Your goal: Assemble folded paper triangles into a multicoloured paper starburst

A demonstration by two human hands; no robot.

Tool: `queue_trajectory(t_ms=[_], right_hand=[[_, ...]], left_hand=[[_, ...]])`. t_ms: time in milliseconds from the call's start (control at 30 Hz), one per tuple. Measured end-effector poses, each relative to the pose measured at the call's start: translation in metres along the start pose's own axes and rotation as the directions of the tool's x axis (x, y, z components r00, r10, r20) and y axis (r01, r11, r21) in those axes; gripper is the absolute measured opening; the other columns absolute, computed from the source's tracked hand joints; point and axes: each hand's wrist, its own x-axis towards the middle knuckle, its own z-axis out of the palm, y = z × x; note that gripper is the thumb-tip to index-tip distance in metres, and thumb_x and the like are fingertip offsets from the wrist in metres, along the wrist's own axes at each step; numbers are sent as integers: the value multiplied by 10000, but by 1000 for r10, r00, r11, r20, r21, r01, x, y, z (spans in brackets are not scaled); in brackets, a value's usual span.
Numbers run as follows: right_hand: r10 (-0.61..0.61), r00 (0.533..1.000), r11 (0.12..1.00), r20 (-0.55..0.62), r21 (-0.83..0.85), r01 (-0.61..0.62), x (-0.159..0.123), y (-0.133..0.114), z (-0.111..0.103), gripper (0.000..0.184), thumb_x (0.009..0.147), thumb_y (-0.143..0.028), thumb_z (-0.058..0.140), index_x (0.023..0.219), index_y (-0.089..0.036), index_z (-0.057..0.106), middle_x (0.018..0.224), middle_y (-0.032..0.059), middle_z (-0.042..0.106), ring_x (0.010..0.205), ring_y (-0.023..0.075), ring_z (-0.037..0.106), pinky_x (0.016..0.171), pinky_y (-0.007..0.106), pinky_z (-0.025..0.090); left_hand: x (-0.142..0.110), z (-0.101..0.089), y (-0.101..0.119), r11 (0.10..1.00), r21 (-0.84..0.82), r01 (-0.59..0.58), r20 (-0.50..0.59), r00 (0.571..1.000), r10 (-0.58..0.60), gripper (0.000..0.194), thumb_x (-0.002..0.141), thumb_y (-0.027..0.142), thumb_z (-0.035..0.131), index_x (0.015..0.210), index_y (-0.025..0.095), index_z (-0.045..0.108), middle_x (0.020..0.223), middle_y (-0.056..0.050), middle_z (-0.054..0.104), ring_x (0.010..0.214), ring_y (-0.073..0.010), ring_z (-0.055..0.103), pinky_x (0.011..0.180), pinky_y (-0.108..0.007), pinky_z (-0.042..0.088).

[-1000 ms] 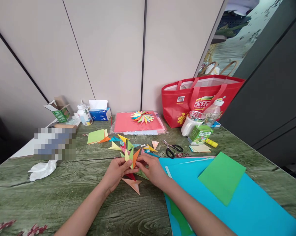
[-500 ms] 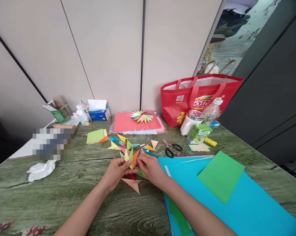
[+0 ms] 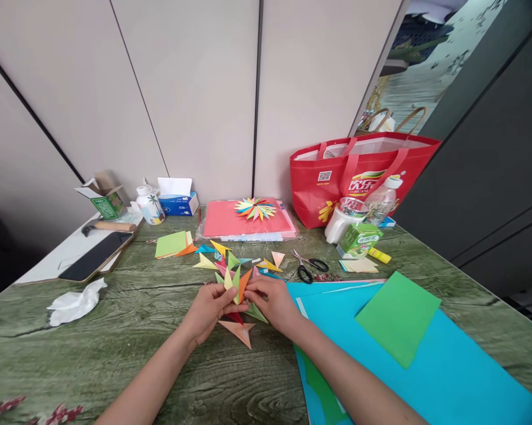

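Note:
Between thumb and fingers, my left hand (image 3: 213, 308) pinches a cluster of folded paper points (image 3: 231, 284) in yellow, green, pink and orange. My right hand (image 3: 269, 302) is closed at the right side of the same cluster, with its fingertips by the orange point (image 3: 244, 285); what lies exactly between them is partly hidden. Just below the hands rests a peach folded paper piece (image 3: 238, 332). Behind the cluster several loose folded pieces lie scattered, among them a pale yellow one (image 3: 205, 261). A finished-looking paper ring (image 3: 256, 209) of many colours lies on a red paper pack (image 3: 217, 221).
Scissors (image 3: 309, 264) lie open right of the pieces. Blue sheets (image 3: 456, 366) with a green square (image 3: 399, 319) cover the right side. A red bag (image 3: 310, 195), mug (image 3: 335, 227), green box (image 3: 358, 240) and bottle stand behind. A phone (image 3: 95, 257) and crumpled tissue (image 3: 78, 303) lie left.
Both hands keep nearly the same hold on the paper cluster; my right fingers have shifted very slightly. The phone and hammer at left, blurred out before, now show clearly.

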Motion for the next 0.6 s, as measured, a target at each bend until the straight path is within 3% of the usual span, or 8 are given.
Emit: queue_trajectory(t_ms=[333, 600], right_hand=[[53, 998, 994, 33, 93, -56, 3, -1, -5, 117, 742, -147, 589, 660, -190, 660, 709, 10, 665, 659, 130, 591, 642, 240, 451], [75, 996, 996, 46, 53, -77, 2, 1, -5, 133, 776, -178, 556, 679, -187, 646, 655, -2, 641, 610, 118, 567, 599, 221, 436]], left_hand=[[-2, 1, 4, 1000, -7, 7, 15, 1000, -6, 275, 598, 304, 728, 769, 91, 703, 789, -77, 695, 639, -166, 639, 663, -285, 539], [-1, -1, 2, 1000, 8, -12, 33, 999, 12, 279, 626, 316, 706, 798, 96, 702, 795, -80, 694, 682, -176, 637, 696, -303, 533]])
